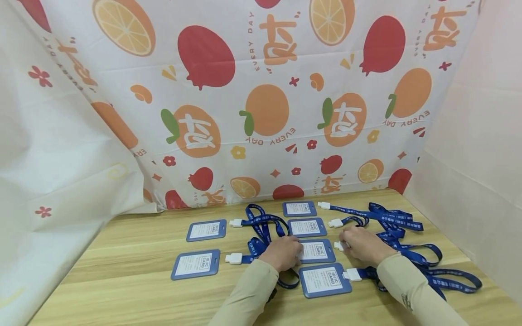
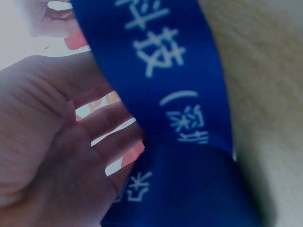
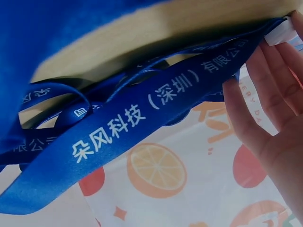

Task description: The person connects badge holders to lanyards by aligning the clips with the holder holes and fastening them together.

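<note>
My left hand [image 1: 283, 253] grips the left edge of a blue ID card holder [image 1: 316, 250], third from the back in the right-hand column. To its right, my right hand [image 1: 363, 243] pinches the white clip [image 1: 338, 246] of a blue lanyard, close by the holder's right end. That lanyard's strap [image 3: 142, 111], printed in white, trails from the fingers in the right wrist view. A blue strap [image 2: 175, 94] crosses in front of the left fingers in the left wrist view, hiding their tips. In front lies another card holder [image 1: 325, 280], a white clip [image 1: 351, 274] at its right end.
Two card holders [image 1: 206, 230] lie at left, with white clips [image 1: 234, 258] and bunched lanyards [image 1: 265, 226] beside them. Further holders [image 1: 299, 208] sit behind the hands. More lanyards [image 1: 393, 217] spread to the right. A fruit-print cloth [image 1: 267, 167] hangs behind the wooden table [image 1: 122, 290].
</note>
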### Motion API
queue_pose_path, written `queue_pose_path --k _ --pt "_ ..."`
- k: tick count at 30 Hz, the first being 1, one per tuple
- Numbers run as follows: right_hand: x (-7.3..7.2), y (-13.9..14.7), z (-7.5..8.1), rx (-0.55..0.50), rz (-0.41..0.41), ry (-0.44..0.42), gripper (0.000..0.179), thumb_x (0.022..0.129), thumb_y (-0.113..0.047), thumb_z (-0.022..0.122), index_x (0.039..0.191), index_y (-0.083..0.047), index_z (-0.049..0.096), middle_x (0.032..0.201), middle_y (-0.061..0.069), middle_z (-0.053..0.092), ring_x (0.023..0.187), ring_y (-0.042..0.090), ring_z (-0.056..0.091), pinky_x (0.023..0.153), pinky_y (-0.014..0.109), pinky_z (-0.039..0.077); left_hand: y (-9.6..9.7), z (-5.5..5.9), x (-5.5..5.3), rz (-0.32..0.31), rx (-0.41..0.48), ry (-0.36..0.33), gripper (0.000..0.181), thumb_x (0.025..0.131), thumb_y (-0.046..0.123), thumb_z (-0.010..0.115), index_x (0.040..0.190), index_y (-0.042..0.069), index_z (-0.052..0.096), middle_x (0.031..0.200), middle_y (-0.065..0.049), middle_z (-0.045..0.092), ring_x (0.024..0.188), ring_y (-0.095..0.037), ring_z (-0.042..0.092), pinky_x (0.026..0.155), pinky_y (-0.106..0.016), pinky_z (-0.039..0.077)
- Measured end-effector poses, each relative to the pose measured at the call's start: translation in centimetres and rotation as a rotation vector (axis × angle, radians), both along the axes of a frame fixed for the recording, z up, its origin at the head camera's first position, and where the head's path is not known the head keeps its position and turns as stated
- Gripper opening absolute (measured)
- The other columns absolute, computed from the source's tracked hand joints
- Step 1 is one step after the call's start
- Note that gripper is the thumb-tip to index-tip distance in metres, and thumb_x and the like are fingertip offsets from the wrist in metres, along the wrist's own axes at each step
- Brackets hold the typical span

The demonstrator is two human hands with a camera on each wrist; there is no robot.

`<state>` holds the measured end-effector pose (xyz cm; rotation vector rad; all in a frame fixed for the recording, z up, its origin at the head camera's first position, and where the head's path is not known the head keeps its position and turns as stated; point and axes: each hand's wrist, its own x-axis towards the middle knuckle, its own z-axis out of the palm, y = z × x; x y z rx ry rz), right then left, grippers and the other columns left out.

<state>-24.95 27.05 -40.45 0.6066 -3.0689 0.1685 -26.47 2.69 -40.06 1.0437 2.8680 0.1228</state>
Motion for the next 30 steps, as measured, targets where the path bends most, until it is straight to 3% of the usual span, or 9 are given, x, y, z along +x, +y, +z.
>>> queue_pose_path --k 5,14,20,25,30 --pt "0.2 0.16 -0.15 0.012 0.03 0.029 0.021 0.083 0.002 0.078 0.104 0.001 0.075 0.104 0.014 0.071 0.096 0.032 0.068 0.085 0.048 0.057 -0.02 -0.06 -0.04 -0.002 -0.007 -0.006 0.021 0.088 0.02 0.081 0.108 0.013 0.078 0.11 0.001 0.07 0.093 -0.012 0.06 0.091 -0.027 0.052" --pt "0.52 0.08 -0.34 -0.001 0.091 0.09 0.022 0.079 0.004 0.082 0.1 0.001 0.076 0.096 0.012 0.069 0.084 0.024 0.067 0.076 0.041 0.059 0.08 -0.45 -0.02 0.006 0.002 -0.014 0.021 0.088 0.02 0.081 0.108 0.013 0.078 0.11 0.0 0.071 0.094 -0.012 0.06 0.092 -0.028 0.052" --pt "0.42 0.22 -0.51 0.0 0.093 0.101 0.02 0.079 0.004 0.082 0.098 0.001 0.076 0.094 0.01 0.068 0.081 0.022 0.065 0.075 0.04 0.059 0.17 -0.44 -0.2 0.002 0.022 -0.031 0.022 0.088 0.019 0.081 0.108 0.013 0.078 0.109 0.001 0.07 0.086 -0.011 0.055 0.089 -0.027 0.052" --pt "0.03 0.38 -0.59 -0.004 0.112 0.106 0.019 0.079 0.004 0.081 0.097 0.0 0.076 0.089 0.007 0.065 0.076 0.017 0.061 0.071 0.037 0.058 -0.21 -0.5 -0.4 -0.003 0.055 -0.032 0.023 0.087 0.019 0.082 0.108 0.013 0.078 0.114 0.001 0.07 0.089 -0.011 0.057 0.09 -0.028 0.052" --pt "-0.16 0.36 -0.4 -0.004 0.07 0.068 0.021 0.081 0.003 0.081 0.101 -0.001 0.076 0.097 0.009 0.067 0.084 0.021 0.064 0.079 0.041 0.059 -0.13 -0.17 -0.33 0.004 0.064 -0.014 0.021 0.086 0.019 0.083 0.106 0.012 0.078 0.111 0.0 0.071 0.09 -0.012 0.059 0.088 -0.028 0.052"
